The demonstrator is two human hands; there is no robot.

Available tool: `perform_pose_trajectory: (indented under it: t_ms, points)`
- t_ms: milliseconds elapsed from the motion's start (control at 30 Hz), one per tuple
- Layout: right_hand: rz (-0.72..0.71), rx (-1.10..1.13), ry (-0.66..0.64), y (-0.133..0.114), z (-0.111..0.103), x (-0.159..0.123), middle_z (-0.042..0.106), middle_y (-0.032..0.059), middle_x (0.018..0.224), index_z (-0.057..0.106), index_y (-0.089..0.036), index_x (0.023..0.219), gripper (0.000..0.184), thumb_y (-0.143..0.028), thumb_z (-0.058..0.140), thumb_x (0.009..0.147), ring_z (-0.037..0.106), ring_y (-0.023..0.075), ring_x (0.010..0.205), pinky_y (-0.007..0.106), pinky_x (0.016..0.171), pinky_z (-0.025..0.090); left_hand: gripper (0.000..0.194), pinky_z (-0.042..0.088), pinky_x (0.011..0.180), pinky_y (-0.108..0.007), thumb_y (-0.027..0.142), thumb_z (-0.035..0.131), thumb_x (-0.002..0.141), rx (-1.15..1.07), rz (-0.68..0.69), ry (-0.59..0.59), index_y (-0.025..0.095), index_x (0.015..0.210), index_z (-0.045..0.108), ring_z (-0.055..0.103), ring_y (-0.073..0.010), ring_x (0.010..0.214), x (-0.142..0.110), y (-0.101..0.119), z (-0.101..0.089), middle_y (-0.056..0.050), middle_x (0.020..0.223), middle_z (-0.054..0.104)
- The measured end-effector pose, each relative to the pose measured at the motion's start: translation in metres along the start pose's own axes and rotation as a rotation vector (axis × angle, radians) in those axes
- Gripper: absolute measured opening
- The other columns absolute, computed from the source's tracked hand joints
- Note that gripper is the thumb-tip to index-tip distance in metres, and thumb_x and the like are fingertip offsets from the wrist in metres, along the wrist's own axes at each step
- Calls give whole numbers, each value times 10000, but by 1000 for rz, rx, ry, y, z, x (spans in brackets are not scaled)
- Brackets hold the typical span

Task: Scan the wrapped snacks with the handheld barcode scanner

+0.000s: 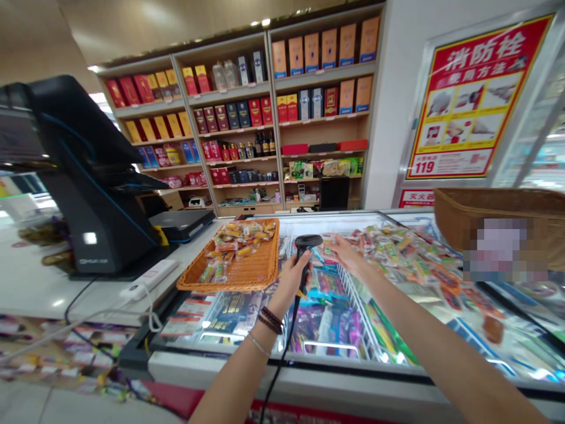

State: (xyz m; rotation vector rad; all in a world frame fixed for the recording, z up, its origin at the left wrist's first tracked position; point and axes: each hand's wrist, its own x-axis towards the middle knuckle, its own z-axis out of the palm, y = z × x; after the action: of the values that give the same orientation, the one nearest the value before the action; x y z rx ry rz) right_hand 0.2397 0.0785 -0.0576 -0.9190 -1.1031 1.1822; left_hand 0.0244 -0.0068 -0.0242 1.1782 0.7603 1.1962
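Observation:
My left hand [292,275] is wrapped round the handle of a black barcode scanner [308,241], its cable running down toward the front edge. Just right of the scanner's head, my right hand [348,254] pinches a small clear-wrapped snack packet [328,244]. Both hands are above the glass top of a chest freezer [273,344], with colourful packages visible below. To the left, an orange wicker basket [251,275] holds several small wrapped snacks [238,238]. Many similar packets [406,253] lie spread over the glass on the right.
A black checkout terminal [101,194] and a flat scale [183,222] stand on the white counter [26,294] at left, with a white power strip [150,280]. A brown basket [450,218] sits at far right. Shelves [238,129] of boxes and bottles line the back.

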Motion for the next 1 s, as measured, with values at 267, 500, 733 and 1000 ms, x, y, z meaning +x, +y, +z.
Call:
perform_pose_trajectory:
  t_ms: [267,500,733,1000]
  points:
    - [-40,-7,26,10,2,2,807,6,994,724,-276,1004,599,-478,1076,563,792,240,952,470,932,691,700,329,428,-233,818,935,654,12,19,-27,228,824,601,482,-78,459,2,1,1,41,697,600]
    - [-34,5,29,9,3,-1,831,25,1089,762,-280,1032,563,-442,1070,590,800,259,1031,461,953,689,687,345,450,-233,808,936,691,21,19,-45,221,850,614,492,-81,486,-3,2,-1,36,722,602]
    - [-59,-51,8,18,-6,6,817,26,1066,755,-279,1035,573,-482,1058,593,794,261,1020,464,957,676,686,318,441,-236,806,934,686,12,12,-49,217,859,627,491,-86,478,-6,3,2,37,705,596]
    - [-73,-99,3,18,-13,6,798,33,1104,724,-282,1061,647,-568,1051,582,767,259,1009,476,939,656,741,330,442,-229,842,946,636,3,0,-65,213,871,632,483,-76,474,-7,6,2,48,698,594]
